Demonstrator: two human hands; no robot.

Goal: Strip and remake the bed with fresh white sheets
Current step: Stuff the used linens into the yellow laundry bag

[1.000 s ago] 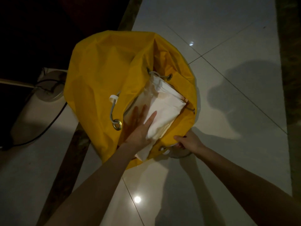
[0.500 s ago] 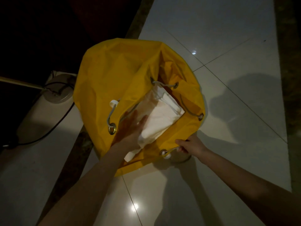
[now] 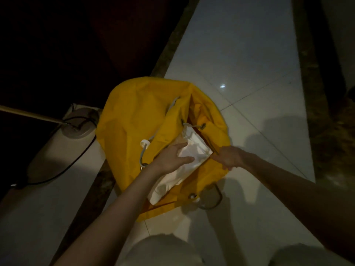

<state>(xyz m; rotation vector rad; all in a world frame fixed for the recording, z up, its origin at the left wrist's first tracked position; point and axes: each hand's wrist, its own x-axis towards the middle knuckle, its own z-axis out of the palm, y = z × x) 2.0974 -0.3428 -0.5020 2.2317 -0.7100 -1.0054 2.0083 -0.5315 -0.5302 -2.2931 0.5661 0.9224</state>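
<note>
A yellow drawstring laundry bag stands on the white tiled floor with its mouth open. A folded white sheet sticks out of the mouth. My left hand grips the sheet's left side, thumb on top and fingers spread over the cloth. My right hand is closed on the bag's yellow rim at the right of the sheet. The sheet's lower part is hidden inside the bag.
A round lamp base with a black cable and a thin pole sits left of the bag. A dark marble strip crosses the floor under the bag. The upper left is dark. My knees show at the bottom.
My right hand let go of the drawstring near the bottom grommet and moved up to the bag's rim beside the sheet. My left hand shifted from flat on the sheet to gripping it.
</note>
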